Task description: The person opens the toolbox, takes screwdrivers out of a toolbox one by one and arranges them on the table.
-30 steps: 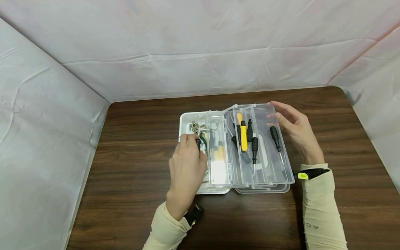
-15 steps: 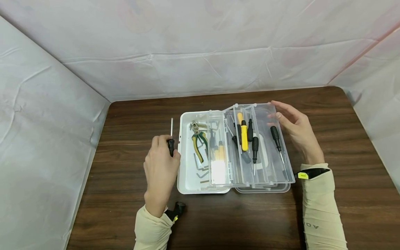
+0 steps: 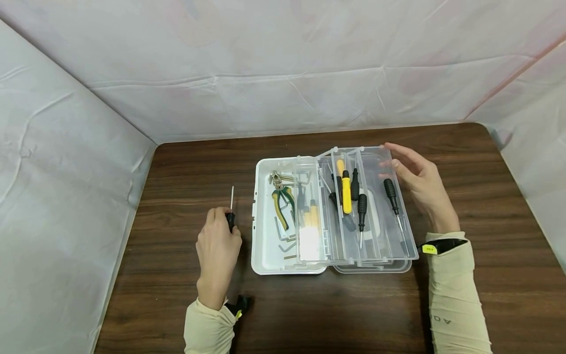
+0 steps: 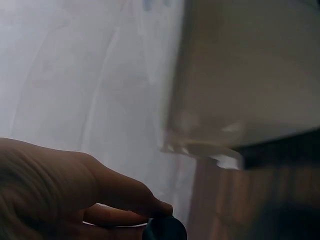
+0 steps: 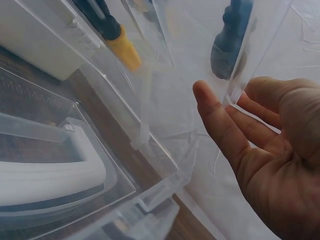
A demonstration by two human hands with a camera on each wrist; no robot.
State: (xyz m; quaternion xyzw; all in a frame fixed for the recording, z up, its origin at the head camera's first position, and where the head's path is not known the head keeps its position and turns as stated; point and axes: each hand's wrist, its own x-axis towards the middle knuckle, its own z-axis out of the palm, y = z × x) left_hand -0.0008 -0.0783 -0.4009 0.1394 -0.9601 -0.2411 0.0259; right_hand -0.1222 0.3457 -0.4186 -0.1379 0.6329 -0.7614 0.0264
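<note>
My left hand [image 3: 218, 250] grips a screwdriver [image 3: 231, 221] by its black handle, with the thin metal shank pointing away over the table left of the toolbox. In the left wrist view, the rounded dark end of the screwdriver's handle [image 4: 165, 228] shows at the fingertips. At the right, my right hand [image 3: 424, 191] pinches the far right edge of the clear tray [image 3: 376, 155], some fingers showing through the plastic. Several screwdrivers lie in that tray, including a yellow one [image 3: 347, 191] and a black one [image 3: 391, 195].
Green-and-yellow pliers [image 3: 280, 206] and several hex keys [image 3: 286, 247] lie in the white toolbox base [image 3: 261, 246]. The clear lid [image 3: 393, 268] sits under the raised tray. Brown wood table [image 3: 177, 211] extends left of the box, and white sheeting [image 3: 283, 108] surrounds it.
My left hand has come out of the white base with the screwdriver and moved left and toward me. The pliers are uncovered. My right hand has stayed at the tray.
</note>
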